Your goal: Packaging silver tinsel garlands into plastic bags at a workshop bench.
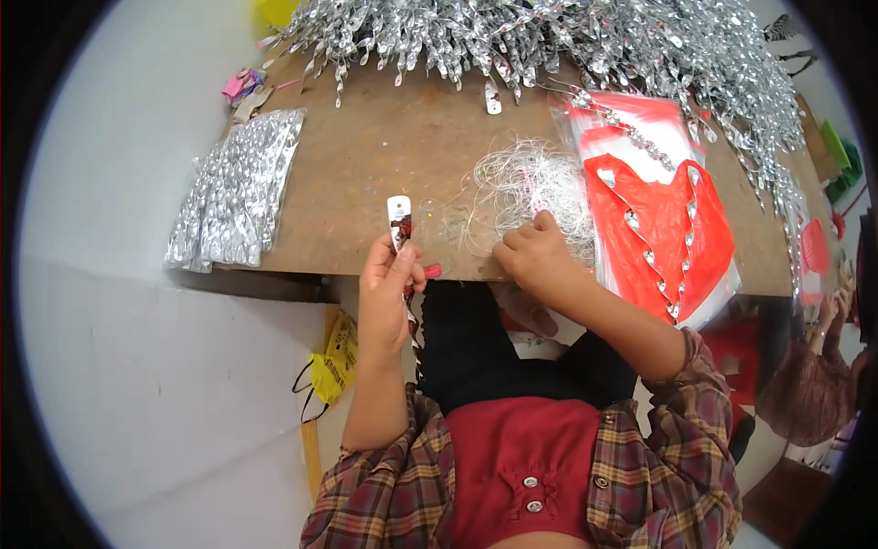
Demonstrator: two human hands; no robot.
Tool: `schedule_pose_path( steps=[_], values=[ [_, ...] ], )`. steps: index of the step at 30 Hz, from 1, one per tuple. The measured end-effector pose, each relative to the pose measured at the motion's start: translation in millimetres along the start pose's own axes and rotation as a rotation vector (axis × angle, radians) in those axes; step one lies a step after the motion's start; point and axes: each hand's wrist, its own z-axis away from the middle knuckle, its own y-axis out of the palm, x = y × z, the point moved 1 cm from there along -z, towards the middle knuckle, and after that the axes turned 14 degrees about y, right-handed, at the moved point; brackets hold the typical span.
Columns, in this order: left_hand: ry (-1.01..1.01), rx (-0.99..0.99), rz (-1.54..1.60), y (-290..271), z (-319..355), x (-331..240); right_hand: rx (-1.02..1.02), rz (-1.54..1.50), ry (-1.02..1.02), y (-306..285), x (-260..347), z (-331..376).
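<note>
My left hand (391,279) is closed on a shiny silver twisted strip (400,212). Its flat, rounded end stands up above my fingers, and the twisted length hangs below the hand, past the table's front edge. Beside those fingers a small red piece (432,272) shows at the edge; whether I hold it is unclear. My right hand (541,259) has its fingers curled in at the near side of a loose tangle of clear thread (526,183). What those fingers pinch, if anything, is hidden.
A red-and-clear plastic bag (658,220) with a silver twisted strip across it lies on the brown table (366,146) at right. Packed silver strips (240,188) lie at left. A large heap of silver spirals (549,41) covers the far side. Another person (809,384) is at far right.
</note>
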Motion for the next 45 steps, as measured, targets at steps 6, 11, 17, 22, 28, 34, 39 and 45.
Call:
schedule_pose_path(
  steps=[6, 11, 17, 22, 28, 34, 39, 45],
  values=[
    [-0.130, 0.075, 0.013, 15.5, 8.3, 12.0, -0.027, 0.086, 0.039, 14.4, 1.3, -1.5],
    [-0.178, 0.097, 0.086, 33.9, 18.1, 25.2, 0.100, -0.939, 0.733, -0.2, -11.7, 4.4],
    [-0.275, 0.221, 0.146, 85.6, 12.6, 23.3, 0.167, -2.018, 1.063, -27.3, -15.9, 24.4],
    [-0.260, 0.246, 0.100, 109.0, 3.0, 40.1, 0.108, -2.054, 1.012, -26.3, -24.4, 34.6],
    [-0.255, 0.282, 0.117, 118.1, 1.1, 45.6, 0.094, -1.799, 1.060, -34.2, -30.1, 44.1],
    [-0.193, 0.348, -0.155, 112.8, 9.1, 21.0, -0.265, -1.240, 0.758, -63.3, -41.6, 43.5],
    [-0.127, 0.352, -0.177, 112.2, 17.8, 14.6, -0.119, -0.981, 0.601, -92.0, -44.3, 46.0],
    [0.036, 0.448, -0.188, 114.5, 23.8, 8.6, -0.016, -1.135, 0.494, -74.9, -9.7, 43.0]
  ],
)
